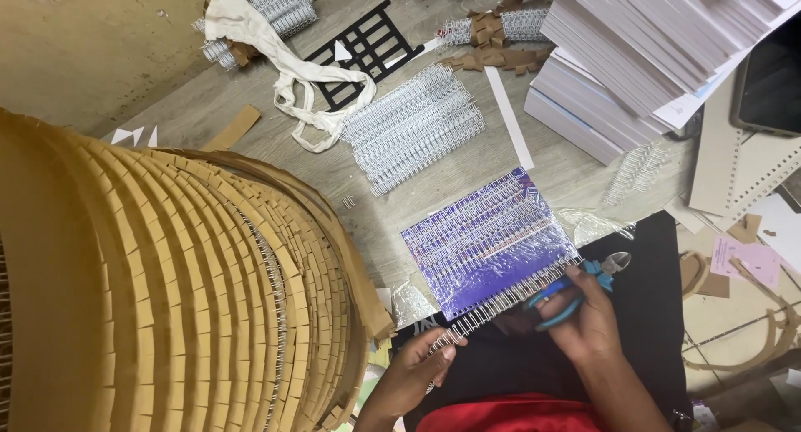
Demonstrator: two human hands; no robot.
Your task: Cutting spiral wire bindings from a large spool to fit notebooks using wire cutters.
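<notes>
Wooden table (pixel 209 106) cluttered. I see left hand (pixel 413 369) pinching wire binding (pixel 501 303) of purple notebook (pixel 488 240); right hand (pixel 584 315), at 3 o'clock, clamped on blue cutters (pixel 576 286).

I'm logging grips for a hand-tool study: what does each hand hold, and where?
The right hand holds blue-handled cutters by the handles. The left hand pinches the near end of the wire spine along the purple booklet.

1. You've got just one view here, a cam on your head, looking steeply down.
2. It faces the counter (pixel 250 131) in front of you.
3. Pretty close up: your hands sit at the bottom edge.
</notes>
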